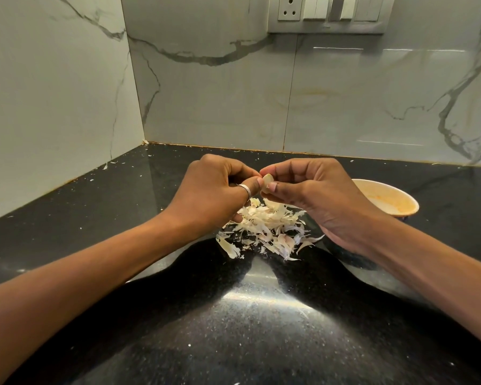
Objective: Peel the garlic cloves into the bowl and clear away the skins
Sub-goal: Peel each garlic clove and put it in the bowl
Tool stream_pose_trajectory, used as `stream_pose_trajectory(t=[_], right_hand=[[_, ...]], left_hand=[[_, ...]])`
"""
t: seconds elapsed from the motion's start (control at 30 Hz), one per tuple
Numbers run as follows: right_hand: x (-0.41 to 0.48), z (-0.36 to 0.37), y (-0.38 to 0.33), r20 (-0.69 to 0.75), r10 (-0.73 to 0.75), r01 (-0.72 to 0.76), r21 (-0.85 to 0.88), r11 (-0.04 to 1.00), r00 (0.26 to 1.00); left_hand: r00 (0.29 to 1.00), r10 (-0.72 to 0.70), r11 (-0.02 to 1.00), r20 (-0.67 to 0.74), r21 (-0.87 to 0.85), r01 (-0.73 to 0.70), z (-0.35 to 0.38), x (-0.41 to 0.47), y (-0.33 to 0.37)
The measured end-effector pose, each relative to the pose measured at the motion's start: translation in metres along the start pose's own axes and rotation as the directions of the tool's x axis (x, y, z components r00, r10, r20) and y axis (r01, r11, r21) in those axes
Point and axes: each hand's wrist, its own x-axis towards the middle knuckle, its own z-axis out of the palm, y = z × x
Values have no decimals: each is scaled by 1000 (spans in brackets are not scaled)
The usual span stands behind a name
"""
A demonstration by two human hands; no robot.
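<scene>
On the black tabletop (pixel 233 329) a pile of skins (pixel 267 223) lies beneath both hands. Above it the right grip (pixel 314 195) pinches a garlic clove (pixel 267 180) between thumb and forefinger. The left grip (pixel 208 195), fingers curled, pinches its other side. The bowl (pixel 386 201) stands behind the right hand.

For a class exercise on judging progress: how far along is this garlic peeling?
Done: the pile of garlic skins on the black countertop suggests several cloves peeled. In hand: the left hand and right hand pinch one garlic clove above it. Left: drop it into the bowl, then clear the skins.
</scene>
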Motion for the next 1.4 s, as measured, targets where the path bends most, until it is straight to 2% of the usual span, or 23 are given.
stream_pose_trajectory(t=[0.5,0.77,1.1,1.4], right_hand=[[-1,5,1,31,47,-48,35,998,998],[0,5,4,55,7,1,-134,991,998],[0,0,-3,-66,10,-20,-152,988,998],[-1,-1,-2,-95,-37,8,-286,958,995]], left_hand=[[999,-5,998,-40,68,8,0,-3,4],[998,5,997,-57,80,0,0,-4,6],[983,-11,982,-184,185,46,-2,1,0],[993,64,987,-101,151,-48,-3,0,-1]])
